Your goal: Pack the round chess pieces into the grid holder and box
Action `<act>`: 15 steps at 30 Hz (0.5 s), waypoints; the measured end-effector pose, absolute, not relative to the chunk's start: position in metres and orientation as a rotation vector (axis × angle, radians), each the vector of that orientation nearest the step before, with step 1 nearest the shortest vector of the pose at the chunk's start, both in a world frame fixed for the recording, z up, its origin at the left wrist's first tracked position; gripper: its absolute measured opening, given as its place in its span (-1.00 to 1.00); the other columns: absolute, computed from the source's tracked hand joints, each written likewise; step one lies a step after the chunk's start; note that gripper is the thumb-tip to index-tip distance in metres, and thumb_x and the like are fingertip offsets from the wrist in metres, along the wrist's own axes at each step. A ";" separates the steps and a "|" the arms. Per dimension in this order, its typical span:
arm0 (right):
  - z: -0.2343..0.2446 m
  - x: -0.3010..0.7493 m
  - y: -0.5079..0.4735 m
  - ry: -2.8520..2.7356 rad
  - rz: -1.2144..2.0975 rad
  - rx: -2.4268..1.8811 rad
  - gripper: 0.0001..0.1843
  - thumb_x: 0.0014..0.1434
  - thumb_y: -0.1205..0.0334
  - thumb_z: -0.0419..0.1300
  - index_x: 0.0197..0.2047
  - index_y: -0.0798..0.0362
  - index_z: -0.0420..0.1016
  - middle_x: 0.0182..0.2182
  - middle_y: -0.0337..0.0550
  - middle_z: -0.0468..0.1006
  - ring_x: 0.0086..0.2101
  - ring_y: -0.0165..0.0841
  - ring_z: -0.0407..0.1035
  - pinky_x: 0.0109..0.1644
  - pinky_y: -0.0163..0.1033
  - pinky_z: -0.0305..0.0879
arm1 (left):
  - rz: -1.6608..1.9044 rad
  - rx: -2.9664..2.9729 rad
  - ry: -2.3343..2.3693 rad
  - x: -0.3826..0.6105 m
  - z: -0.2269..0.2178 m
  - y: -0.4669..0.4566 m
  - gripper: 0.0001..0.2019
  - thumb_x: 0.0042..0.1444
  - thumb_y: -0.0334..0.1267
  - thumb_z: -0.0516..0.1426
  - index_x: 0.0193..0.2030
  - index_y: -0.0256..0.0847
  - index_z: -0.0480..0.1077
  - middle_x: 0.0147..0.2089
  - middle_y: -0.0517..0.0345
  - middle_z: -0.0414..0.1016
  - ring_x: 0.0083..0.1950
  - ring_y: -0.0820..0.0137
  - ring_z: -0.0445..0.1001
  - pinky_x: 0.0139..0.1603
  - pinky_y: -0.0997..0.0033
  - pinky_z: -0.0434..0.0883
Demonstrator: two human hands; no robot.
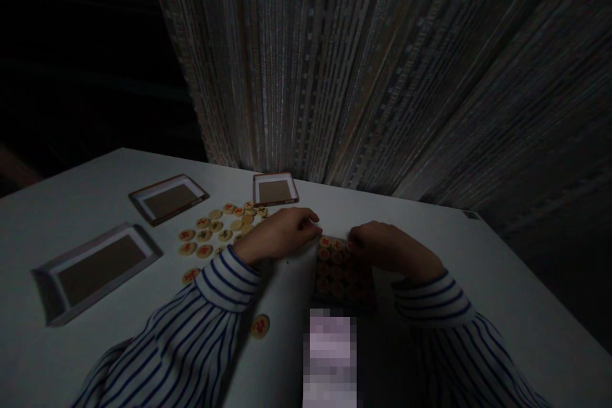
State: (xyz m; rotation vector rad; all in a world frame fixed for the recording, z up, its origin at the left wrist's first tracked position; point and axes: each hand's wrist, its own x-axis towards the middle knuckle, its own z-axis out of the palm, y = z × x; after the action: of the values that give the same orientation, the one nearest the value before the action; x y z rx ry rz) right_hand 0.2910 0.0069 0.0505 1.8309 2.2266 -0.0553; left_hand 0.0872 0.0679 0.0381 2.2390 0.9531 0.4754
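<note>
A small dark box sits in front of me, filled with rows of round xiangqi pieces marked in red. My left hand is at the box's upper left corner with its fingers curled in. What it holds, if anything, I cannot make out. On the other side, my right hand bends over the box's upper right part, fingertips down at the pieces. Its grip is hidden in shadow. Loose xiangqi pieces lie spread beyond and left of my left wrist. A single piece rests beside my left sleeve.
Three shallow frame-like box parts lie on the white table: a large one at the left, a brown-edged one behind it, and a smaller one at the back. A string curtain hangs behind the table. The light is dim.
</note>
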 end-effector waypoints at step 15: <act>0.047 0.294 0.009 2.226 -0.068 1.824 -0.74 0.13 0.22 -0.01 -0.24 0.07 0.49 -0.33 0.01 0.54 -0.34 -0.21 0.44 -0.40 -0.24 0.18 | 0.444 2.262 0.902 0.085 0.041 0.067 -0.67 0.09 -0.10 0.02 -0.16 -0.24 0.44 -0.26 0.05 0.54 -0.27 0.33 0.45 -0.28 0.43 0.29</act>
State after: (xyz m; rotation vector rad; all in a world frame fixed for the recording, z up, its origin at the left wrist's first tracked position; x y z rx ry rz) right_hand 0.2937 0.0092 0.0467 1.8242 2.2256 -0.0681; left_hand 0.0850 0.0668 0.0409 2.2619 0.9020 0.4443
